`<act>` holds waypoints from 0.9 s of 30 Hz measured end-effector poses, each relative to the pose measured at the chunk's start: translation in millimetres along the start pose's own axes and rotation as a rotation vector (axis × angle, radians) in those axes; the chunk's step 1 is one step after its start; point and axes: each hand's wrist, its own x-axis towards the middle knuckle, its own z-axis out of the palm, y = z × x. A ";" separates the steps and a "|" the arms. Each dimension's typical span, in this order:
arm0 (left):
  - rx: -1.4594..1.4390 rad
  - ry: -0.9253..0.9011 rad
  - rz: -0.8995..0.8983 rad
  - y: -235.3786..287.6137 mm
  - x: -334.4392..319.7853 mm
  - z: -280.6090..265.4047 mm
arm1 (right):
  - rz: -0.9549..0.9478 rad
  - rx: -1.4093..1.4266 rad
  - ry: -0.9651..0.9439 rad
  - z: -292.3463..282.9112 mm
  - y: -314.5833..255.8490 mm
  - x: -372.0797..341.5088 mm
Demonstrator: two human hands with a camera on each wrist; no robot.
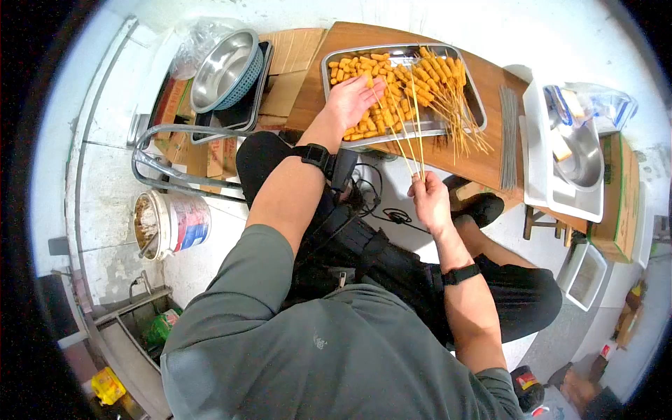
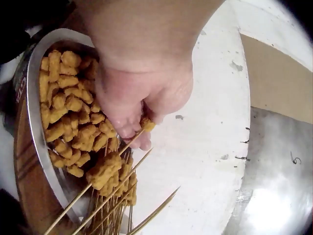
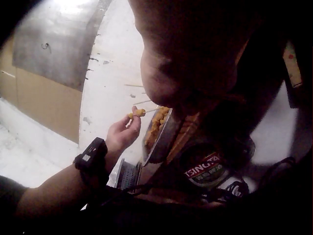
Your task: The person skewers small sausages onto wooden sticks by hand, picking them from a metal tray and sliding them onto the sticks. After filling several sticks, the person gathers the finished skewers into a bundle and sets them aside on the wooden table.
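Note:
My left hand (image 1: pixel 355 103) is over the near-left part of a metal tray (image 1: pixel 481 115) of orange food pieces (image 1: pixel 360 66). In the left wrist view, its thumb and fingers (image 2: pixel 132 129) pinch one small orange piece (image 2: pixel 147 124) at a skewer's tip; another piece (image 2: pixel 103 170) sits lower on that skewer. The right wrist view also shows the left hand (image 3: pixel 123 134) with the piece (image 3: pixel 139 113). My right hand (image 1: pixel 432 203), below the tray's near edge, grips several thin bamboo skewers (image 1: pixel 419 143) by their lower ends. Its fingers are dark in the right wrist view.
Filled skewers (image 1: pixel 455 115) lie in the tray's right side, sticks over its edge. Grey sticks (image 1: pixel 509 136) lie right of it on the wooden table (image 1: pixel 315 98). White containers (image 1: pixel 537 154) stand further right. At left are a metal bowl (image 1: pixel 224 70), a metal rail (image 1: pixel 157 164) and a bucket (image 1: pixel 185 222).

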 end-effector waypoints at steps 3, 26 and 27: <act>0.021 -0.010 -0.003 -0.6 -1.6 0.4 | -0.012 0.005 0.018 0.7 0.3 -0.1; 0.156 -0.098 -0.018 -38.2 -19.1 12.7 | -0.033 -0.003 0.048 6.3 1.7 8.7; 0.183 -0.138 -0.048 -40.0 -19.3 12.2 | -0.045 0.019 0.053 6.5 0.5 8.7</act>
